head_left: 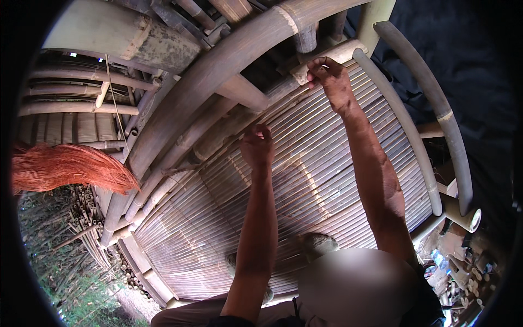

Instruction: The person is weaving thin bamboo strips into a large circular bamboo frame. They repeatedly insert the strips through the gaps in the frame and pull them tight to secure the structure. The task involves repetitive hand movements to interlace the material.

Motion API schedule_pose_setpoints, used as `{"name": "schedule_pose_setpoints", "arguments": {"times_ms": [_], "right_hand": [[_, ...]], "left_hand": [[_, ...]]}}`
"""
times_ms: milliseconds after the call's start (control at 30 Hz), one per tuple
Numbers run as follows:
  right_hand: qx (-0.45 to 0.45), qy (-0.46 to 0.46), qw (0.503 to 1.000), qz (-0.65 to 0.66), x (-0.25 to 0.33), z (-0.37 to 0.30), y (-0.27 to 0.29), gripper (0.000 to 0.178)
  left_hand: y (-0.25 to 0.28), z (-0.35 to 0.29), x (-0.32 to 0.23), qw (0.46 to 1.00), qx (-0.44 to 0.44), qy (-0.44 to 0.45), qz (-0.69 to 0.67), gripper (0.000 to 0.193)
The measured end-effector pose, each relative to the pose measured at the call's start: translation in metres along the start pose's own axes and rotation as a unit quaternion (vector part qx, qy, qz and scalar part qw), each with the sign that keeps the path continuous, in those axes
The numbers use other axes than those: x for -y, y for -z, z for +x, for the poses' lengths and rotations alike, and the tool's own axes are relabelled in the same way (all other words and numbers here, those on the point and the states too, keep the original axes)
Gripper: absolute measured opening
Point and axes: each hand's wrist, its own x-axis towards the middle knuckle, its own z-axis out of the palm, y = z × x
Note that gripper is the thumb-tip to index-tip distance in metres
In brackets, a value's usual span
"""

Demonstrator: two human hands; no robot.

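Observation:
A slatted bamboo seat (338,163) spreads under both of my arms, its thin strips running side by side. Along its far edge lies a bamboo rail (218,139). My left hand (257,144) is just by this rail, fingers curled in; whatever they hold, if anything, is hidden. Farther right, near the far right corner, my right hand (331,82) has thumb and fingers pinched together beside the rail's pale end (348,50). Anything in that pinch is too small to make out.
A thick curved bamboo pole (218,65) arches across behind the seat. Orange-red fibre strands (73,168) hang at left. Curved bamboo armrests (436,103) stand at right against dark cloth (474,87). Cut bamboo pieces (463,289) litter the ground at lower right; bamboo poles (87,223) lie at lower left.

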Motion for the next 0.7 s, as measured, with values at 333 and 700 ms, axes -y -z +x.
{"name": "schedule_pose_setpoints", "arguments": {"times_ms": [333, 700], "right_hand": [[-0.046, -0.021, 0.998, 0.033, 0.031, -0.021, 0.005, 0.012], [0.007, -0.093, 0.989, 0.118, 0.03, -0.037, 0.005, 0.015]], "left_hand": [[-0.026, -0.02, -0.054, 0.997, -0.018, -0.028, 0.065, 0.048], [-0.058, 0.017, -0.038, 0.996, 0.062, -0.05, -0.043, 0.024]]}}
